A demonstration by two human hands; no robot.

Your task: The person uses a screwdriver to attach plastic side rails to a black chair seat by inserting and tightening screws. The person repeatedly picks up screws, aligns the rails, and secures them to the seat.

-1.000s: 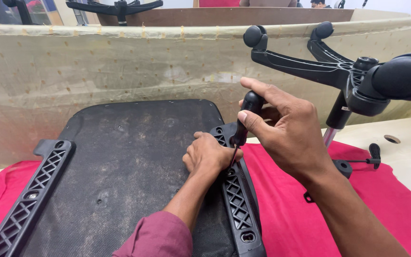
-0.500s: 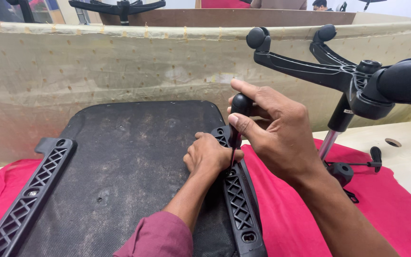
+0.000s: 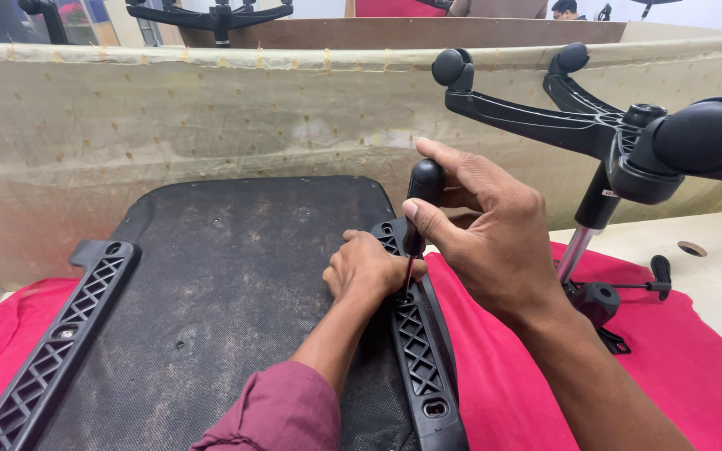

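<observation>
A black chair seat lies upside down on a red cloth. Black lattice armrest brackets run along its left side and right side. My right hand is shut on the black handle of a screwdriver, which stands upright with its tip down in the right bracket. My left hand rests on that bracket beside the screwdriver shaft, fingers curled around the spot where the tip meets it. What the fingers hold is hidden.
A black chair base with castors and gas cylinder stands inverted at right, over a mechanism with a lever. A beige cloth-covered panel rises behind the seat. A pale table with a hole lies right.
My right hand with the screwdriver has shifted left and turned upright over the right bracket. My left hand stays on the bracket.
</observation>
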